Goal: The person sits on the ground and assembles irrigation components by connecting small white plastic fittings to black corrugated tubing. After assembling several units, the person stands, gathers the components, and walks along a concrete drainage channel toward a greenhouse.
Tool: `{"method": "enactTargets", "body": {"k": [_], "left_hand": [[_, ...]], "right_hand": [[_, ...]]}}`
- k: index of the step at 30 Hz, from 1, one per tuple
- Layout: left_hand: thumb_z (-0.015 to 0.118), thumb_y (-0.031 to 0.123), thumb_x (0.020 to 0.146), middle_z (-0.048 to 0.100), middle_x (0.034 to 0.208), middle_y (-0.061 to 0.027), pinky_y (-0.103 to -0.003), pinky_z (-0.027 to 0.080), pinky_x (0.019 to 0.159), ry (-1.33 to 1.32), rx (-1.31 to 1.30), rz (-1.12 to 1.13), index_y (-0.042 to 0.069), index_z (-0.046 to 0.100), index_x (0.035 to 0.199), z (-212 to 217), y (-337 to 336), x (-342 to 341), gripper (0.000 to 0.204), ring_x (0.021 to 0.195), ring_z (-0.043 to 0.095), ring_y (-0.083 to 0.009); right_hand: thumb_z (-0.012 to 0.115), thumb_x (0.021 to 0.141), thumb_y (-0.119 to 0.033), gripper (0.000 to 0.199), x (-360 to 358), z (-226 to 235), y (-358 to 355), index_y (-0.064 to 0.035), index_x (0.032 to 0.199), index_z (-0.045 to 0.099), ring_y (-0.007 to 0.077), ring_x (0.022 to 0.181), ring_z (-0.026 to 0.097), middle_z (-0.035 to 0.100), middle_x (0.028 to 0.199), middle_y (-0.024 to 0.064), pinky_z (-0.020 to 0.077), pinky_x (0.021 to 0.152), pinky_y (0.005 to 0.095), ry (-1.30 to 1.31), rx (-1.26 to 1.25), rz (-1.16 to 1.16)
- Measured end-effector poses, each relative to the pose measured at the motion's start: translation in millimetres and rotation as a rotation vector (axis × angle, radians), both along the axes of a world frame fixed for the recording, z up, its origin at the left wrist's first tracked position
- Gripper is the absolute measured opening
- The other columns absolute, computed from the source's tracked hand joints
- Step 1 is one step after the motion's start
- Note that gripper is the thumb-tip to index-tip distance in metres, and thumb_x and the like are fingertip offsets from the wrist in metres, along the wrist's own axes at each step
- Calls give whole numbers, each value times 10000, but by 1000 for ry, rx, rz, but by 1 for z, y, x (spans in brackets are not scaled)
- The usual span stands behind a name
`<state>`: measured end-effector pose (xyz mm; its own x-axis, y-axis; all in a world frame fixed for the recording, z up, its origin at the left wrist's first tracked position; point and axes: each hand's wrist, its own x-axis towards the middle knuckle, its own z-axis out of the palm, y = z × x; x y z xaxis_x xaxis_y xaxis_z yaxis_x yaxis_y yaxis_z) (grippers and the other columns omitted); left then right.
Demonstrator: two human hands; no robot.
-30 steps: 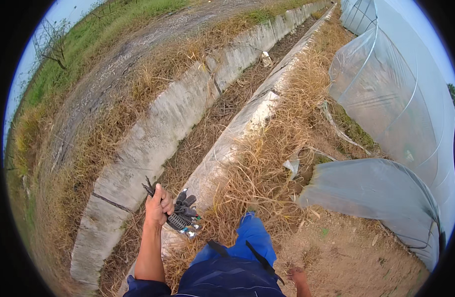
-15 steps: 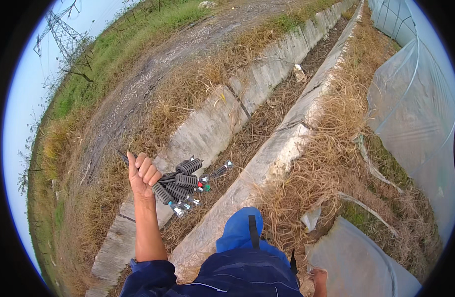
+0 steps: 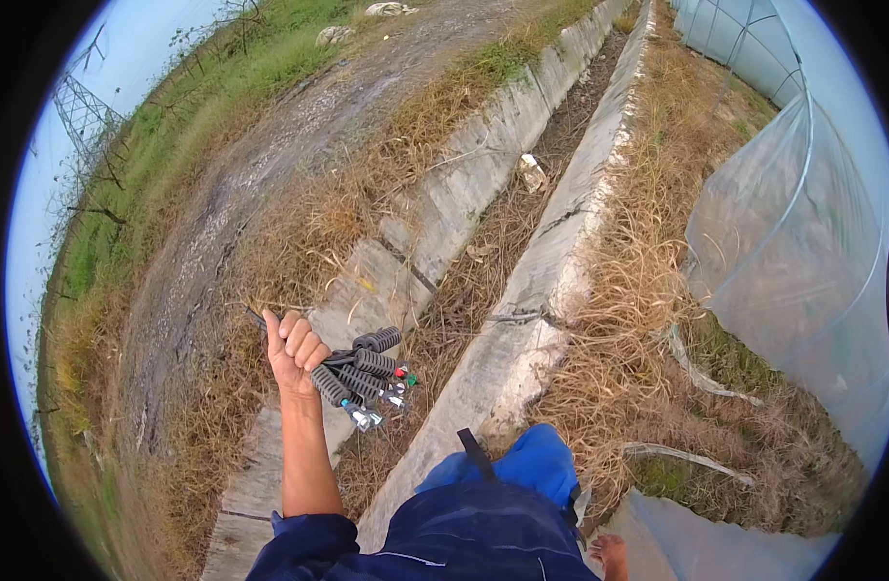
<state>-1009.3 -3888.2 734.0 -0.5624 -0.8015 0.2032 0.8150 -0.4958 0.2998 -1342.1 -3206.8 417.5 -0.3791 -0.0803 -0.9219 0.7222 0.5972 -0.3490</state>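
While the left hand [image 3: 297, 353] was closed around one end of a bundle of coiled cables [image 3: 375, 362], the coils fanned out to its right, dark grey and springy, over the near part of a dry ditch. Their far ends bore small red, green, blue and shiny metallic tips, and a thin dark end [image 3: 254, 315] poked out past the thumb on the other side. Nothing seemed to prop the bundle from below, so its weight appeared to rest on that grip alone. The right hand [image 3: 611, 554] showed only partly at the lower edge, near a pale sheet [image 3: 701, 537]; whether its fingers were open or curled, or touched the sheet, I could not tell, though no cable was seen by it.

Judging by this, the step in hand was carrying the bundle along the ditch, with the coils not yet spread or separated. To the left ran a concrete wall [image 3: 464, 184], to the right a second concrete edge [image 3: 522, 339] bordered by dry grass [image 3: 647, 242]. The next move probably called for a firm left grip, the loose tips held clear of the grass, and careful footing, since the blue trousers [image 3: 546, 465] were right beside the concrete edge
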Motion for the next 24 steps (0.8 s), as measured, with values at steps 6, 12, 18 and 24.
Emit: {"method": "enactTargets", "body": {"k": [6,12,18,24], "left_hand": [[362,499,1043,329,584,28,-262,332,427,111,32,-21,106,420,778,-10,-133,-115,477,445,300,-92],[356,519,1038,339,585,30,-267,331,420,103,97,-64,101,431,781,-35,-241,-251,496,441,300,-91],[404,518,1026,358,557,34,-242,343,365,139,-99,-224,86,450,778,3,-336,-425,500,396,326,-73],[479,491,1008,388,534,35,-221,280,330,297,-317,-444,48,513,799,22,-439,-604,491,371,334,-59]], "right_hand": [[560,882,-258,286,-110,-86,-14,-55,1083,577,341,835,550,585,954,143,447,720,469,528,-165,661],[455,947,-248,253,-309,-67,-144,-50,920,612,230,513,559,572,687,62,458,436,375,-515,-705,-528],[634,884,-171,230,-496,67,-444,34,989,632,191,617,626,654,797,107,518,515,323,446,10,161],[617,906,-197,282,-639,48,-560,41,1057,622,188,654,634,664,839,113,514,549,337,558,-60,148]]}}
